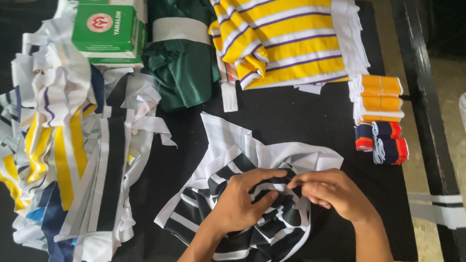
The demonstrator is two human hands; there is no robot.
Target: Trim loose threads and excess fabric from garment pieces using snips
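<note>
My left hand (240,199) and right hand (331,192) pinch the black-and-white striped cloth (245,232) with closed fingers, well apart from two stacked green-and-white boxes (111,20) at the bench's (304,121) far-left corner.

**Around the work: cloth stacks, boxes and trim**

I am seeing two green and white cardboard boxes (111,20) sitting at the back left, just beside a rolled dark green fabric (185,64) wearing a white band. A yellow striped fabric stack (282,31) is lying behind it to the right. Small orange and navy rib bundles (380,118) are resting near the black table's (304,118) right edge. Loose striped strips (67,153) are piling up on the left.
</note>
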